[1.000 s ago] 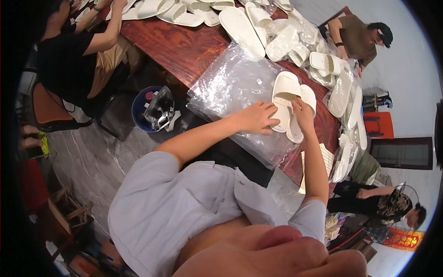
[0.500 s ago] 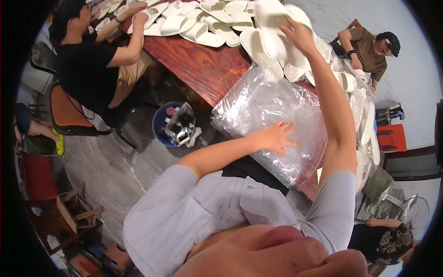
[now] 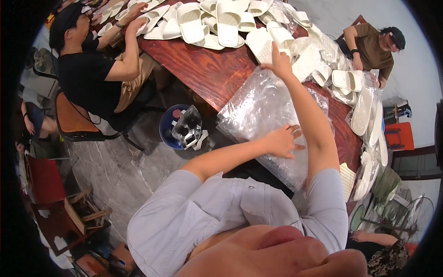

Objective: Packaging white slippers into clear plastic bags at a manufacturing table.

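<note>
My left hand (image 3: 281, 141) lies flat with spread fingers on a stack of clear plastic bags (image 3: 258, 108) at the near edge of the red-brown wooden table (image 3: 203, 69). My right arm stretches far over the table. My right hand (image 3: 278, 63) has its fingers apart at the edge of a pile of white slippers (image 3: 217, 21), touching a white slipper (image 3: 263, 45) lying sole-up. I cannot tell whether it grips that slipper.
A person in black (image 3: 87, 69) sits at the left handling slippers. Another person in brown (image 3: 369, 44) sits at the far right. More white slippers (image 3: 364, 111) line the right table edge. A blue bin (image 3: 173, 124) stands on the grey floor.
Both hands were on a pair of white slippers on the bags. My right hand then rose and reached out to the far pile, while my left hand stayed flat on the bags.
</note>
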Available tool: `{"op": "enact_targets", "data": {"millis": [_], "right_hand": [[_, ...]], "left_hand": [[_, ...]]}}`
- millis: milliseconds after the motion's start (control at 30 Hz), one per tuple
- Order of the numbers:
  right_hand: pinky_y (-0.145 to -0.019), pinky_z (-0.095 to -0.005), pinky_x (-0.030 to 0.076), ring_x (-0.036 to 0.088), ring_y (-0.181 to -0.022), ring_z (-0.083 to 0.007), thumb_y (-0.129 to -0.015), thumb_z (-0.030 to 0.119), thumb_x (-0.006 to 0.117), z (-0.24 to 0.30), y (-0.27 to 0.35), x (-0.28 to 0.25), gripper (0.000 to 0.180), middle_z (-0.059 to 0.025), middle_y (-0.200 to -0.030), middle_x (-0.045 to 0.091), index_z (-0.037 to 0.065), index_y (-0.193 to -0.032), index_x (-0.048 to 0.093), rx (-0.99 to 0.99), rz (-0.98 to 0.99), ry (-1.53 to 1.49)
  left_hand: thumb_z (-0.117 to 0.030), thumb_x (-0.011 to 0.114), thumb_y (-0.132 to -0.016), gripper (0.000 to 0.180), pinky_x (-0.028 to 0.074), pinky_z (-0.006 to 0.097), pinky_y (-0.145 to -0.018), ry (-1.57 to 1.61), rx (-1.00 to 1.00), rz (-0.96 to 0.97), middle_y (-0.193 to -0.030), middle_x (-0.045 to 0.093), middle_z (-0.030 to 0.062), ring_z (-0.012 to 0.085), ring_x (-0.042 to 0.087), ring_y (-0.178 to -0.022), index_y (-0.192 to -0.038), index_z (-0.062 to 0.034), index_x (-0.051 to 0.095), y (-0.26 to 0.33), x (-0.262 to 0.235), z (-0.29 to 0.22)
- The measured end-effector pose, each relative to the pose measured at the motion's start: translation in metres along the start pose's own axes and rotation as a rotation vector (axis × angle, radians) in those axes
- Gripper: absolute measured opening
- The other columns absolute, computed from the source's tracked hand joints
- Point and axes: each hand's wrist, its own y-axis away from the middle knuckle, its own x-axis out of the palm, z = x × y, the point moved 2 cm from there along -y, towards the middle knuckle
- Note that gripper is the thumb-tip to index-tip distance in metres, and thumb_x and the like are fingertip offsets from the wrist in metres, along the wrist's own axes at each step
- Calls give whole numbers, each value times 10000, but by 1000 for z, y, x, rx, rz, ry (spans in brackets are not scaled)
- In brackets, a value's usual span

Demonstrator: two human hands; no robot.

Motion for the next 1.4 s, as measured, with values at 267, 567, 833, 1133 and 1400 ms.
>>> {"op": "enact_targets", "data": {"millis": [267, 567, 833, 1133, 1400], "right_hand": [[-827, -343, 510, 644, -980, -229, -766, 111, 799, -23, -20, -44, 745, -186, -1230, 635, -43, -1414, 464, 203, 342, -698], [-830, -351, 537, 672, -943, -238, -809, 86, 768, 11, -60, -114, 676, -181, -1108, 665, -23, -1406, 469, 117, -250, -943], [-930, -377, 493, 641, -1067, -299, -826, 59, 614, 106, -116, -106, 638, -234, -1153, 648, 26, -1432, 420, -400, -762, -1035], [-1023, -686, 296, 425, -1366, -313, -863, 420, 701, 31, -95, -43, 699, -175, -1487, 432, 304, -1491, 415, -357, -201, -154], [-1110, -638, 245, 169, -1434, -500, -657, 417, 902, -127, -13, -53, 1247, -340, -1533, 154, 197, -1561, 72, 942, -651, -343]], "left_hand": [[-534, 636, -845, 521, 340, 490, -1043, -17, 40, -124, -1421, 425, 201, 392, 354, -1343, -1316, -312, 604, 0, 4, 1], [-517, 652, -836, 539, 351, 497, -1038, -23, 61, -123, -1382, 442, 192, 388, 376, -1319, -1333, -320, 577, 2, 2, 1], [-552, 578, -886, 520, 294, 532, -1108, -54, -35, 68, -1491, 384, 198, 400, 285, -1414, -1356, -329, 578, 7, 3, 0], [-572, 540, -906, 548, 259, 526, -1131, -22, -30, 196, -1529, 333, 200, 400, 238, -1441, -1383, -302, 558, -3, -7, -6], [-526, 603, -877, 502, 332, 523, -1034, 16, 21, -55, -1399, 430, 229, 423, 333, -1366, -1311, -274, 606, 6, 0, 4]]}}
